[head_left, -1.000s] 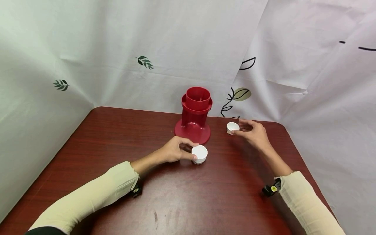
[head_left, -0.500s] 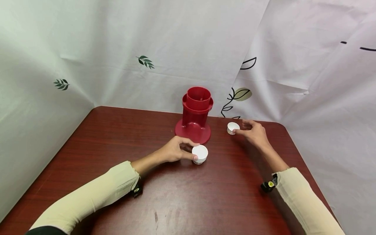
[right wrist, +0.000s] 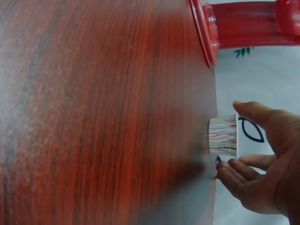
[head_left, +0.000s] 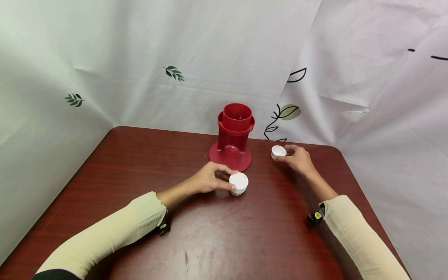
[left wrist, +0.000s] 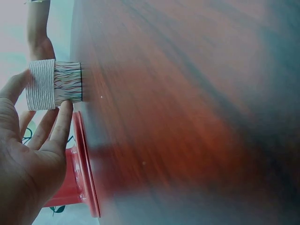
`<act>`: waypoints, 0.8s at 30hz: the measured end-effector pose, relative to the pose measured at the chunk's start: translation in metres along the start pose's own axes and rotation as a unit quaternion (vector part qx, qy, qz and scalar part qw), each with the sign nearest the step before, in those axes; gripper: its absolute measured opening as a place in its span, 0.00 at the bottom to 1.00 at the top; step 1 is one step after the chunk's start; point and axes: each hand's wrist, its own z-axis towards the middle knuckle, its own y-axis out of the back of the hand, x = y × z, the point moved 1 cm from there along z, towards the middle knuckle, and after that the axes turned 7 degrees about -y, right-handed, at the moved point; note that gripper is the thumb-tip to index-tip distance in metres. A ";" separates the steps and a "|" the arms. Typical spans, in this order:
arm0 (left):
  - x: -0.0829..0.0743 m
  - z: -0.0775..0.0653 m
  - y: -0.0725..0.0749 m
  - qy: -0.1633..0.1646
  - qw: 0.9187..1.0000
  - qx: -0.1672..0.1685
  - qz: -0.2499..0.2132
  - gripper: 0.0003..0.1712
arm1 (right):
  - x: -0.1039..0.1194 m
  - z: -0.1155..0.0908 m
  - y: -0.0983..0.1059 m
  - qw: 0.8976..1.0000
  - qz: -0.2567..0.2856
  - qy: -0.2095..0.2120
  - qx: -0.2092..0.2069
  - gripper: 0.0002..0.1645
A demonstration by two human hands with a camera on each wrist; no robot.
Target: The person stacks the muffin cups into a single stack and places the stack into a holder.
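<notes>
My left hand [head_left: 206, 179] holds a short stack of nested white paper cups [head_left: 239, 186] upright by its sides, thumb on the near side. In the left wrist view the stack [left wrist: 42, 85] shows many layered rims above a patterned lower wall. Farther back at the right, my right hand [head_left: 301, 160] has thumb and fingers at opposite sides of a single paper cup [head_left: 278, 154]. The right wrist view shows this cup [right wrist: 223, 136] standing on the table, with wavy coloured lines on its wall and the fingertips right at its rim.
A red plastic stand [head_left: 231, 155] with a round base and an open tube on top stands at the back, between and behind the hands. The brown wooden table [head_left: 140, 155] meets a pale printed cloth [head_left: 140, 58] at its back and sides.
My right wrist has shifted slightly left, and its fingers have drawn in closer around the single cup. The left hand and its stack stay in place.
</notes>
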 end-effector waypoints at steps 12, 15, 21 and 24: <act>0.000 0.000 0.000 -0.007 1.000 0.001 0.003 0.27 | -0.001 0.006 -0.009 1.000 -0.013 0.005 -0.005 0.50; 0.000 0.000 0.001 -0.003 1.000 0.002 0.008 0.27 | -0.001 0.007 -0.010 1.000 -0.013 0.010 -0.011 0.47; 0.000 0.000 0.001 0.002 1.000 0.004 0.010 0.27 | -0.001 0.007 -0.012 1.000 -0.015 0.020 -0.018 0.44; 0.000 0.000 0.001 -0.001 1.000 0.003 0.007 0.27 | 0.000 0.005 -0.012 0.999 -0.017 0.021 -0.018 0.45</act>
